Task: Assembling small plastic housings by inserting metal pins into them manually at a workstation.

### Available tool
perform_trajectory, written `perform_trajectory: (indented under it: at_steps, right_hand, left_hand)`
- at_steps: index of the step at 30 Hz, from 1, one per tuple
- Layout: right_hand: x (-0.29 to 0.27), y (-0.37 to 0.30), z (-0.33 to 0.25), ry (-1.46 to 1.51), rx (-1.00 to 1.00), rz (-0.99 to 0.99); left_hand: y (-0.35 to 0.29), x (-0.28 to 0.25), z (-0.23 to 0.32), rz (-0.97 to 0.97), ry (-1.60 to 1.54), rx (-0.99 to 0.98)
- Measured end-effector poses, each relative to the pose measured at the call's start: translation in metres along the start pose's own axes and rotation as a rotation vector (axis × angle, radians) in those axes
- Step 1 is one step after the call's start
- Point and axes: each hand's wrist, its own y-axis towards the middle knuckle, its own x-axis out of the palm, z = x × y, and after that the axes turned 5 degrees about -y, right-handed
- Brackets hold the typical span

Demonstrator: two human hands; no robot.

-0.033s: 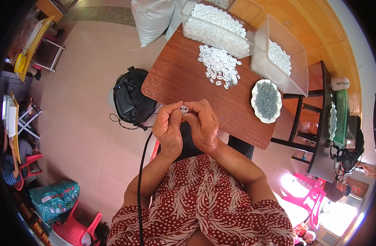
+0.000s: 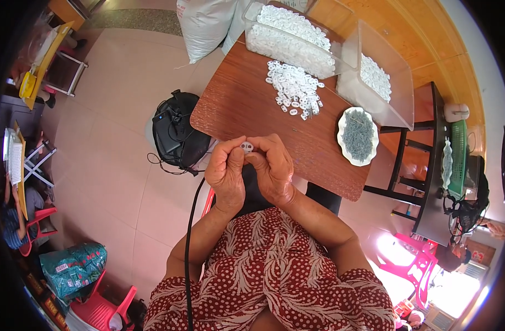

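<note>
Between the fingertips of both hands is a small white oval plastic piece with two dark holes (image 2: pixel 246 147). My left hand (image 2: pixel 226 174) pinches it from one side with thumb and forefinger. From the other side my right hand (image 2: pixel 273 171) grips it, its fingers curled in. Both hands are held just off the near edge of the brown wooden table (image 2: pixel 236 102). A loose pile of similar white pieces (image 2: pixel 294 88) lies on the table beyond them. To the right, a scalloped white dish (image 2: pixel 341 135) holds many thin grey pins or nails (image 2: pixel 358 137).
Two clear plastic bins, one long (image 2: pixel 296 51) and one at the right (image 2: pixel 354 91), contain more white pieces. White sacks (image 2: pixel 204 27) stand behind the table. A black bag (image 2: pixel 178 132) sits at its left. A black cable (image 2: pixel 191 243) runs past my left forearm. Other people work at far left.
</note>
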Motion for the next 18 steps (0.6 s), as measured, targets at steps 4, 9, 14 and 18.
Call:
perform_trajectory:
  at_steps: [4, 9, 14, 18]
  right_hand:
    - [-0.0028, -0.0029, -0.0026, 0.014, 0.063, -0.030]
    - [-0.0018, -0.0066, 0.0009, 0.127, 0.151, -0.044]
    - [0.0007, -0.0060, -0.0037, 0.185, 0.215, -0.006]
    - [-0.0012, -0.0021, -0.0047, 0.104, 0.120, -0.007]
  left_hand:
    - [-0.0023, -0.0039, 0.0008, -0.027, 0.025, -0.017]
    - [-0.0005, -0.0032, 0.0060, -0.055, -0.013, -0.060]
    - [0.0005, -0.0048, 0.0031, -0.044, -0.018, -0.043]
    - [-0.0003, -0.0043, 0.0077, -0.023, -0.049, -0.070]
